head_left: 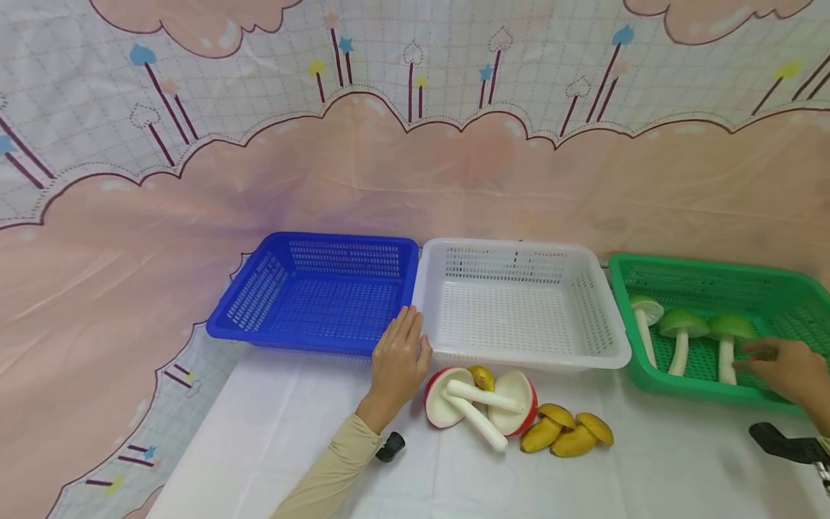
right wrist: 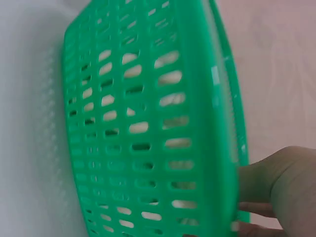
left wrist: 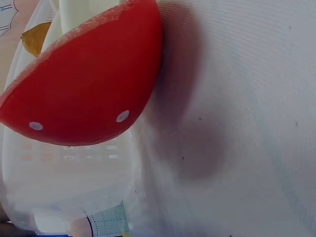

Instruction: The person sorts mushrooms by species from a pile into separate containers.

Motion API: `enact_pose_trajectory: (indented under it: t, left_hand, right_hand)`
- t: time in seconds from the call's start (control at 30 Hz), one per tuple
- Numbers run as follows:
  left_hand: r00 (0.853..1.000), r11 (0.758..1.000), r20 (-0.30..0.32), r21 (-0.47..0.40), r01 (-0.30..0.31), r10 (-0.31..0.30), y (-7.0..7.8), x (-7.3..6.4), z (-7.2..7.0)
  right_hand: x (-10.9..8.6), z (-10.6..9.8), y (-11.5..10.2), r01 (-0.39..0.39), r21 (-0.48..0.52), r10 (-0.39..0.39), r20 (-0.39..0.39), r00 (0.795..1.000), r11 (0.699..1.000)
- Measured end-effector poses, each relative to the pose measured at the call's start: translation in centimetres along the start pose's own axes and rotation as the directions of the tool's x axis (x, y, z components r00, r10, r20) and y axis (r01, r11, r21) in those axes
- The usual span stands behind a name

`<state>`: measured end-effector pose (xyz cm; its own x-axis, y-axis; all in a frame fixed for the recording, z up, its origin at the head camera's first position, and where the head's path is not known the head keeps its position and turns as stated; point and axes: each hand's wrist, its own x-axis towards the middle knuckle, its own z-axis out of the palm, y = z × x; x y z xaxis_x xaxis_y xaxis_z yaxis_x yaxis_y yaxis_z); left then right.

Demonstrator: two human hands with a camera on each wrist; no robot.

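My left hand (head_left: 397, 357) lies with straight fingers at the front corner where the blue basket (head_left: 259, 336) and the white basket (head_left: 532, 358) meet, holding nothing. Just right of it, two red-capped mushrooms (head_left: 480, 425) with white stems lie on the table; one red cap (left wrist: 94, 79) fills much of the left wrist view. My right hand (head_left: 787, 371) reaches over the front rim of the green basket (head_left: 707, 389). Its fingertips are right beside the stem of the rightmost green-capped mushroom (head_left: 729, 339). Two more green-capped mushrooms (head_left: 682, 331) lie left of that one, stems toward the front.
Yellow-brown mushrooms (head_left: 573, 436) lie in front of the white basket, one partly hidden behind the red-capped pair. The three baskets stand in a row before a patterned cloth backdrop (head_left: 454, 173). A black device (head_left: 787, 443) shows below my right hand.
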<state>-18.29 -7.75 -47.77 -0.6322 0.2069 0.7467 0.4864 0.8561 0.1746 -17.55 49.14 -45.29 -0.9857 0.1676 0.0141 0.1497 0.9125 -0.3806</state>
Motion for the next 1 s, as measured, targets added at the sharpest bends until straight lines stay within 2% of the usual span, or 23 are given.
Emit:
enact_pose_trajectory:
  t: [0.1, 0.17, 0.2, 0.33, 0.4, 0.5, 0.6, 0.77, 1.0]
  left_hand:
    - [1.000, 1.000, -0.009, -0.003, 0.008, -0.008, 0.1, 0.1, -0.2]
    - [1.000, 1.000, -0.008, -0.003, 0.019, -0.019, 0.1, 0.1, -0.2]
    - [1.000, 1.000, -0.007, -0.005, 0.024, -0.024, 0.1, 0.1, -0.2]
    - [0.999, 0.999, 0.011, -0.015, 0.050, -0.050, 0.2, 0.2, -0.4]
    - [0.998, 0.998, 0.022, -0.022, 0.064, -0.063, 0.3, 0.3, -0.5]
    - [0.996, 0.996, 0.043, -0.028, 0.083, -0.082, 0.5, 0.4, -0.4]
    - [0.992, 0.993, 0.071, -0.033, 0.110, -0.107, 0.6, 0.5, -0.5]
    - [0.982, 0.986, 0.118, -0.049, 0.157, -0.151, 0.7, 0.9, -0.7]
    - [0.967, 0.980, 0.184, -0.063, 0.188, -0.174, 0.6, 1.2, -1.2]
  right_hand:
    - [1.3, 1.7, 3.3, 0.037, -0.013, -0.038, -0.055, 0.998, 0.999]
    - [1.5, 2.3, 4.1, 0.044, -0.025, -0.046, -0.095, 0.994, 0.999]
    - [1.2, 2.2, 3.8, 0.046, -0.018, -0.048, -0.104, 0.993, 0.999]
    - [-1.5, 0.1, -1.0, 0.053, 0.033, -0.049, -0.115, 0.992, 0.998]
    - [-3.2, -1.2, -3.8, 0.085, 0.062, -0.078, -0.114, 0.990, 0.994]
    - [-5.1, -2.1, -6.5, 0.128, 0.058, -0.118, -0.146, 0.982, 0.990]
    - [-6.4, -2.5, -8.0, 0.180, 0.075, -0.167, -0.157, 0.973, 0.981]
    - [-7.7, -2.2, -9.4, 0.221, 0.073, -0.208, -0.153, 0.966, 0.973]
    - [-9.5, -1.7, -11.7, 0.269, 0.097, -0.252, -0.159, 0.955, 0.958]
